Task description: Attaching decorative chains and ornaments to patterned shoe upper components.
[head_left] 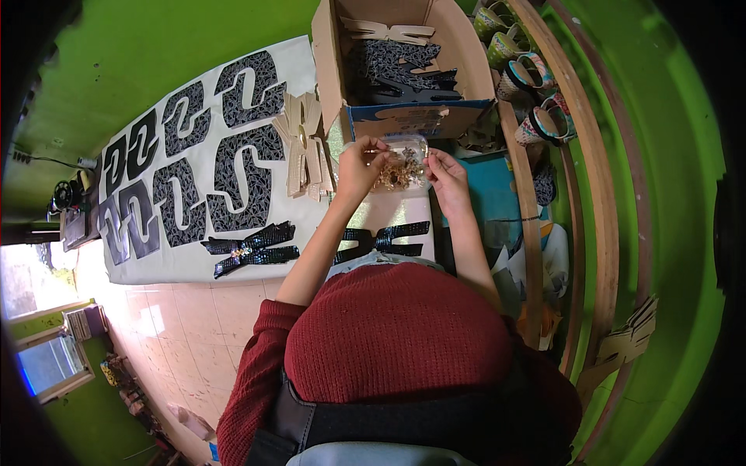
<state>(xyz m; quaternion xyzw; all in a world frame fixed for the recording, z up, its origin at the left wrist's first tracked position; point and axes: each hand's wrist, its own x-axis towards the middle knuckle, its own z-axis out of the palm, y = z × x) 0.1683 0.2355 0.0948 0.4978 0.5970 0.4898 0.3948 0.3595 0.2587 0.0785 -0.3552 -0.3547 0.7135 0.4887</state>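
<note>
In front of me is a small clear plastic box (420,144) with gold and silver-looking bits (398,175) in it, too small to name. My left hand (362,165) is closed at its left side, thumb and fingers bent against the edge. My right hand (448,176) pinches the right side. Left of them lies a stack of beige strappy pieces (304,147) with a small ornament in the middle. Nearer me are a shiny black crossed-strap piece (250,250) with a sparkling centre and another black strappy piece (388,240), partly behind my left forearm.
Several black patterned cut-out panels (241,186) lie on the white-covered table (299,62). A cardboard box (404,120) with black and beige pieces stands just beyond my hands. At right, a wooden rack (602,179) holds several patterned sandals (544,124). The tiled floor (186,330) shows at left.
</note>
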